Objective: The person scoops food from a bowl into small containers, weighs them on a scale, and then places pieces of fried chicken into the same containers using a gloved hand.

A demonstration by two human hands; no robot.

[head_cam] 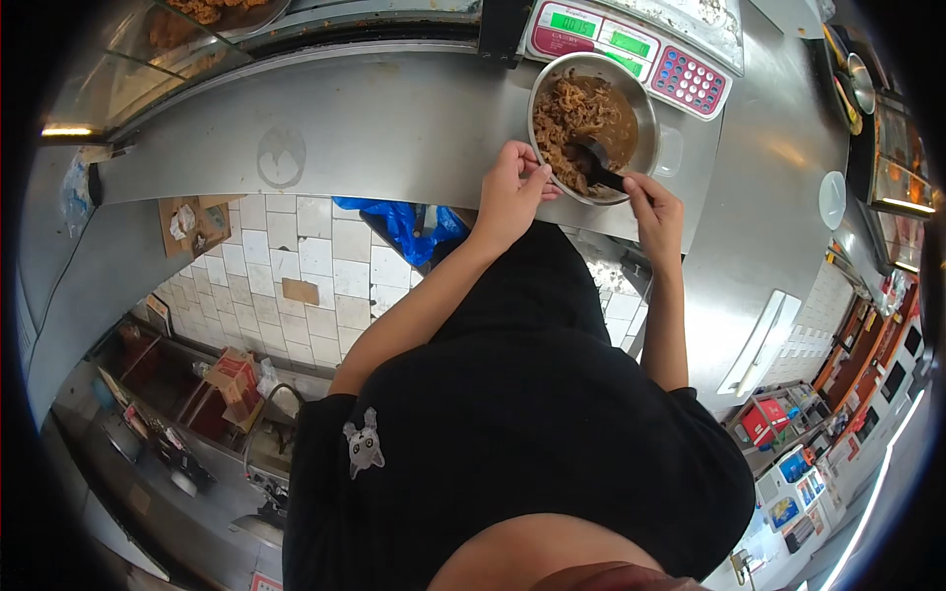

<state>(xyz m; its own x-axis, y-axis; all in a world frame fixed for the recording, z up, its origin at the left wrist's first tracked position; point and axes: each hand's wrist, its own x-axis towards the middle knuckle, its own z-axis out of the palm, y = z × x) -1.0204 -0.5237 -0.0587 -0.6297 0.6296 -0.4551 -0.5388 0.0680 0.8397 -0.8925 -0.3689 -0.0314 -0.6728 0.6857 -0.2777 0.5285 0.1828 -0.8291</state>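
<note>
A round stainless steel bowl [653,137] holds shredded brown meat [573,107] in brown liquid. It stands on the steel counter, against the front of a digital price scale [691,83] with lit green displays. My left hand [517,188] grips the bowl's near left rim between thumb and fingers. In my right hand [656,210] is the handle of a black ladle or spoon [591,159], whose head sits in the meat. A clear plastic container [669,151] lies just right of the bowl, partly hidden by it.
The steel counter [414,118] bears a wet ring mark at left. Behind its left part is a glass display case [133,81] with fried food. A white lid or dish [832,200] and a long white object [760,343] lie at right. A blue plastic bag [410,233] hangs below the counter's edge.
</note>
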